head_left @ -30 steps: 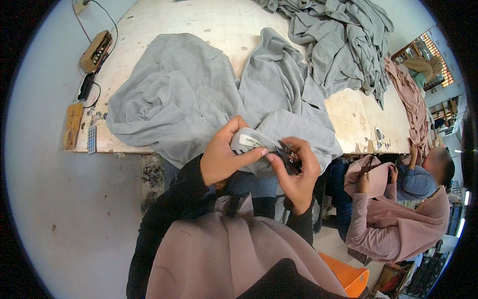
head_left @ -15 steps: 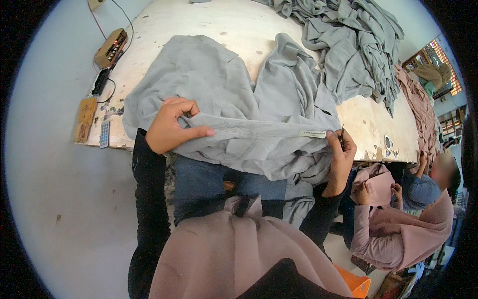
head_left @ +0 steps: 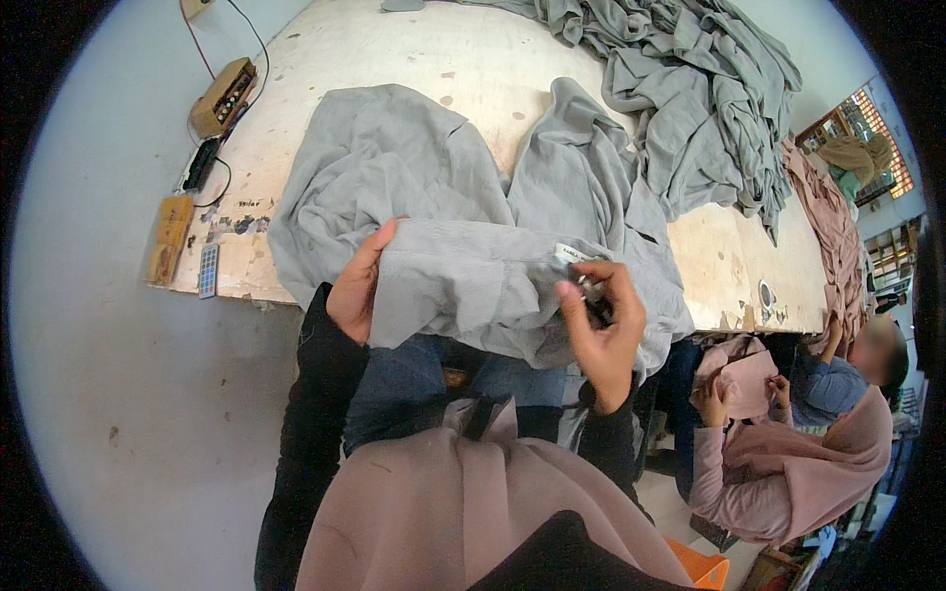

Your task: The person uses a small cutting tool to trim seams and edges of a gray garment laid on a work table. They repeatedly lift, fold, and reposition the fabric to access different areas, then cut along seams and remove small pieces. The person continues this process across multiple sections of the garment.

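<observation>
A grey garment [head_left: 443, 286] lies partly on the table and partly over my lap, its near edge raised as a folded band. My left hand [head_left: 361, 286] grips the left end of that band, thumb at the top edge and the other fingers behind the cloth. My right hand [head_left: 606, 330] is curled around small dark thread snips [head_left: 594, 303], mostly hidden in the palm. Its thumb and forefinger are beside a small white label [head_left: 570, 254] on the band. Whether those fingertips also pinch the cloth is hard to tell.
A heap of grey cloth [head_left: 690, 108] covers the table's [head_left: 473, 59] far right. Along the left edge sit a wooden-cased device [head_left: 223, 98], a power strip [head_left: 200, 164] and a remote control [head_left: 208, 271]. A co-worker [head_left: 759, 473] at right handles pink cloth [head_left: 749, 382].
My right hand has moved left, from the band's right end to beside the label, with the snips in it. My left hand has shifted slightly right, and the band is now shorter between my hands.
</observation>
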`<state>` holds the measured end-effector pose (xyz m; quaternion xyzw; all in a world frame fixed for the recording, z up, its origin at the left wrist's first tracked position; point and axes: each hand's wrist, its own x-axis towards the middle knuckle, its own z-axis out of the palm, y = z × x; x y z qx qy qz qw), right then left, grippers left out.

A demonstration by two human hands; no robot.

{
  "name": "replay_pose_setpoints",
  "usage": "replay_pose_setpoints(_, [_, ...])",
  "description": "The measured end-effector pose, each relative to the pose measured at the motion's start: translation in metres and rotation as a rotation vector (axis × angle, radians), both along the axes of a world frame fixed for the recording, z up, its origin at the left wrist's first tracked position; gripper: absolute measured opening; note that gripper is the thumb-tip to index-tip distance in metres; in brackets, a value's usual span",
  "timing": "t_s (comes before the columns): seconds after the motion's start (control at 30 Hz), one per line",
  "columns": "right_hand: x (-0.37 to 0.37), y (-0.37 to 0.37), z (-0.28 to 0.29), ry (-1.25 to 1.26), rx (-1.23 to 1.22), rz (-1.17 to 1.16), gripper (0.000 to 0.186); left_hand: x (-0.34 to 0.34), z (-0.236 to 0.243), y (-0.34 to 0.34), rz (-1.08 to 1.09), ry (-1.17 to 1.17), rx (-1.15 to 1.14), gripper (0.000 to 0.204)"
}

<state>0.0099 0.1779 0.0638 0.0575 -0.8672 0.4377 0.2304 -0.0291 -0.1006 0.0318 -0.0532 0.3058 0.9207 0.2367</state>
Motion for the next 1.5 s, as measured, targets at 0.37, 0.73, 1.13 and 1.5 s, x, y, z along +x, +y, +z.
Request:
replay_pose_setpoints(0.37, [-0.005, -0.038, -0.013, 0.099, 0.024, 0.1, 0.019, 0.003, -0.009, -0.001, -0.003, 0.014, 0.128, 0.042])
replay_pose_setpoints(0.73, [-0.003, -0.037, 0.005, 0.231, 0.184, 0.148, 0.018, 0.003, -0.02, -0.004, -0.032, -0.037, 0.269, 0.036])
replay_pose_setpoints(1.13, [-0.01, -0.033, 0.01, 0.239, 0.283, 0.233, 0.019, 0.001, -0.023, -0.003, -0.04, -0.034, 0.254, 0.034])
replay_pose_setpoints(1.5, [-0.016, -0.026, -0.022, -0.027, -0.309, 0.205, 0.028, -0.034, -0.011, -0.008, 0.092, -0.011, -0.201, 0.068])
